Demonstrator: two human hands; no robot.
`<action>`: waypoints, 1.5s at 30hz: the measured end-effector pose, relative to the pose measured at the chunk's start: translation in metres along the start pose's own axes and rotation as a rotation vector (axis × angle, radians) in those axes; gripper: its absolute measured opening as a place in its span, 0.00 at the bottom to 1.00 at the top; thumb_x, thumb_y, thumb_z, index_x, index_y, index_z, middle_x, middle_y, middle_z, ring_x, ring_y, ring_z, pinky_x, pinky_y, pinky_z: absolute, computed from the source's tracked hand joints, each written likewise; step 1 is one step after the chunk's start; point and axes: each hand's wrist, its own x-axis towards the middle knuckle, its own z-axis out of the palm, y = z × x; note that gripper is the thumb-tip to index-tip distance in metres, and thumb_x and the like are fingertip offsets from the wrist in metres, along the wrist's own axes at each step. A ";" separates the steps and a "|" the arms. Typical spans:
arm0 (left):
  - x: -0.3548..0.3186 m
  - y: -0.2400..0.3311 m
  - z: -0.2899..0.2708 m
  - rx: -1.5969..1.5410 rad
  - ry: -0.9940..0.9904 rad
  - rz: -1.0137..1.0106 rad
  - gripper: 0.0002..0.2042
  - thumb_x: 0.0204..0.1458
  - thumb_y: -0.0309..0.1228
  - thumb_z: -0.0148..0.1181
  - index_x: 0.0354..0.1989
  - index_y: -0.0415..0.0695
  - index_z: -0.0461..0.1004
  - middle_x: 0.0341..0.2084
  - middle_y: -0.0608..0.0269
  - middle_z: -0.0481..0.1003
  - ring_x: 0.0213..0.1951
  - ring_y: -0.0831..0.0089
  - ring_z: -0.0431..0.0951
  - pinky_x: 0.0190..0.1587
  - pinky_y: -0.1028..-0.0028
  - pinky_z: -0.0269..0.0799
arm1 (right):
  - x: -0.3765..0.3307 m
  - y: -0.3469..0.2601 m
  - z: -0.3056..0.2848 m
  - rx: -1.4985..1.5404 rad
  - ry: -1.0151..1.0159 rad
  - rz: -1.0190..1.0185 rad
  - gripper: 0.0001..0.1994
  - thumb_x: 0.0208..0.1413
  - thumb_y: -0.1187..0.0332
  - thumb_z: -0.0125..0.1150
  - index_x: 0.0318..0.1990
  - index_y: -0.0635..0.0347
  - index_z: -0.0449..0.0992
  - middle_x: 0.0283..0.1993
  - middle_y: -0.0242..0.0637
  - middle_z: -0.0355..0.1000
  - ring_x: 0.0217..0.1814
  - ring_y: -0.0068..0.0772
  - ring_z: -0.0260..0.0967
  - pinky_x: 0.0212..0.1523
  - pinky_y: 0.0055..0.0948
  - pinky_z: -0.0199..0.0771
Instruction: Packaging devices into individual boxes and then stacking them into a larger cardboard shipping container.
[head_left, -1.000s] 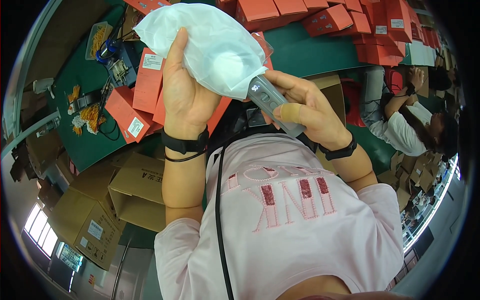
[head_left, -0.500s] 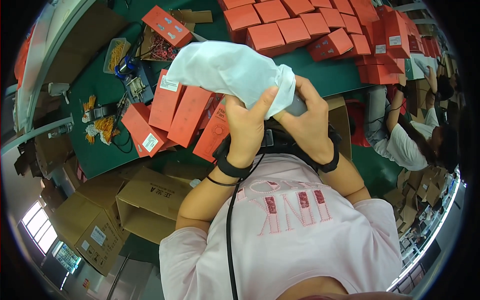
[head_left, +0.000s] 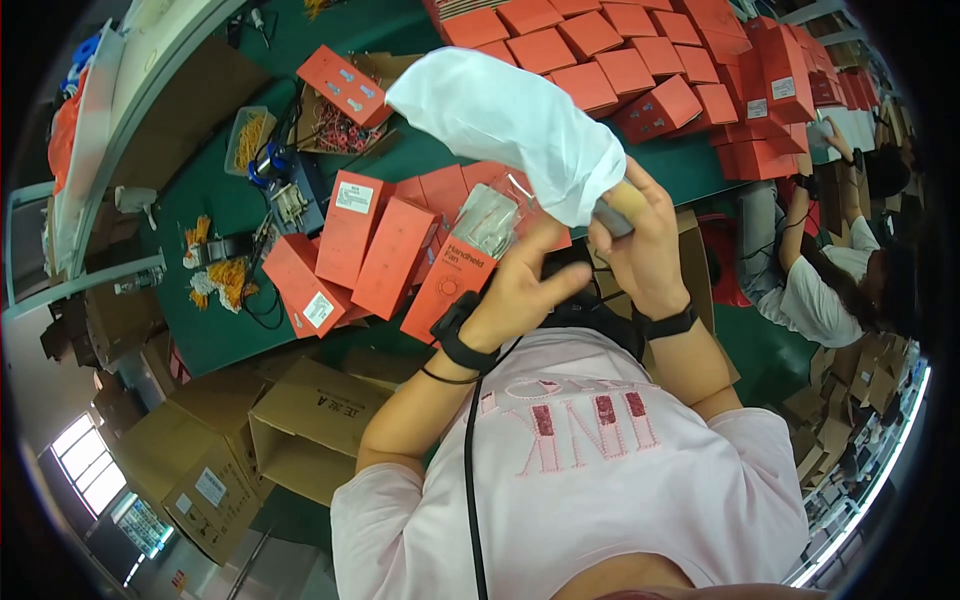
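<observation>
My right hand (head_left: 648, 250) grips the lower end of a white soft pouch (head_left: 510, 115), which is raised above the table and tilts up to the left. A grey end (head_left: 613, 219) of the thing inside pokes out by my fingers; the rest is hidden by the pouch. My left hand (head_left: 522, 292) is off the pouch, its thumb spread and palm turned up. Just beyond its fingers stands an orange-red fan box (head_left: 440, 290), with a clear plastic piece (head_left: 490, 220) showing at its top. Other red boxes (head_left: 392, 258) lean beside it.
Stacked red boxes (head_left: 620, 75) fill the table's far right. A blue device (head_left: 292, 195), a tub of yellow wires (head_left: 250, 140) and wire bundles (head_left: 225, 275) sit at the left. Open cartons (head_left: 310, 415) stand below the table's edge. A co-worker (head_left: 830, 285) works at the right.
My left hand has let go of the pouch and moved lower toward the fan box. My right hand still holds the pouch, now a little farther right. The clear plastic has come into view.
</observation>
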 end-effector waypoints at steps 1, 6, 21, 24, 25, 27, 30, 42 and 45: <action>-0.006 0.001 -0.001 -0.195 0.013 -0.092 0.37 0.51 0.25 0.66 0.71 0.35 0.56 0.64 0.57 0.64 0.68 0.67 0.59 0.70 0.64 0.51 | 0.000 -0.002 0.000 0.006 0.003 -0.014 0.19 0.56 0.69 0.62 0.54 0.66 0.74 0.31 0.31 0.73 0.19 0.16 0.61 0.19 0.18 0.58; 0.012 0.049 -0.029 -0.758 0.349 -0.016 0.25 0.63 0.40 0.59 0.63 0.40 0.64 0.58 0.61 0.69 0.61 0.68 0.67 0.64 0.64 0.63 | -0.009 0.007 -0.001 -0.529 -0.136 -0.305 0.17 0.56 0.71 0.64 0.52 0.67 0.76 0.34 0.29 0.75 0.28 0.12 0.67 0.25 0.15 0.63; 0.032 0.023 -0.011 -0.996 0.452 -0.193 0.17 0.65 0.39 0.55 0.58 0.45 0.69 0.55 0.59 0.74 0.59 0.64 0.71 0.64 0.61 0.64 | -0.007 0.035 0.003 -1.270 -0.078 -1.100 0.09 0.50 0.76 0.70 0.39 0.68 0.80 0.37 0.48 0.76 0.32 0.44 0.75 0.33 0.36 0.75; 0.033 0.028 -0.021 -0.957 0.455 -0.185 0.17 0.65 0.40 0.55 0.56 0.44 0.70 0.53 0.58 0.75 0.58 0.63 0.72 0.65 0.59 0.64 | -0.010 0.017 -0.013 -1.288 -0.049 -1.226 0.07 0.53 0.77 0.67 0.39 0.69 0.80 0.47 0.50 0.75 0.37 0.42 0.76 0.38 0.33 0.77; 0.033 0.032 -0.022 -0.964 0.459 -0.186 0.17 0.65 0.40 0.55 0.56 0.44 0.70 0.53 0.58 0.75 0.58 0.63 0.72 0.65 0.59 0.64 | -0.014 0.021 -0.023 -1.275 -0.022 -1.150 0.05 0.55 0.78 0.66 0.37 0.69 0.79 0.51 0.52 0.74 0.39 0.41 0.76 0.39 0.32 0.77; 0.035 0.037 -0.021 -1.035 0.460 -0.155 0.16 0.64 0.36 0.57 0.56 0.43 0.70 0.51 0.59 0.75 0.55 0.63 0.74 0.62 0.60 0.67 | -0.017 0.028 -0.039 -1.188 -0.031 -1.061 0.10 0.55 0.76 0.67 0.43 0.68 0.75 0.58 0.56 0.69 0.41 0.36 0.74 0.41 0.30 0.76; 0.036 0.031 -0.016 -0.860 0.630 -0.199 0.15 0.62 0.31 0.60 0.55 0.42 0.70 0.49 0.59 0.76 0.53 0.63 0.75 0.59 0.63 0.71 | -0.020 0.011 -0.020 -1.191 -0.056 -1.192 0.41 0.42 0.68 0.81 0.63 0.65 0.61 0.64 0.59 0.65 0.40 0.39 0.75 0.39 0.28 0.75; -0.025 0.058 -0.040 0.748 -0.472 0.069 0.21 0.42 0.19 0.67 0.48 0.41 0.72 0.43 0.57 0.72 0.48 0.57 0.73 0.51 0.62 0.72 | -0.004 0.037 -0.058 -0.223 -0.657 0.824 0.17 0.65 0.62 0.59 0.53 0.68 0.77 0.49 0.34 0.79 0.45 0.17 0.75 0.43 0.20 0.76; -0.035 0.058 -0.034 1.067 -0.356 0.010 0.18 0.43 0.18 0.62 0.45 0.43 0.72 0.39 0.58 0.70 0.46 0.55 0.73 0.49 0.59 0.71 | -0.004 0.036 -0.058 0.257 -0.397 1.143 0.20 0.65 0.61 0.59 0.57 0.69 0.73 0.52 0.36 0.77 0.45 0.19 0.75 0.45 0.22 0.77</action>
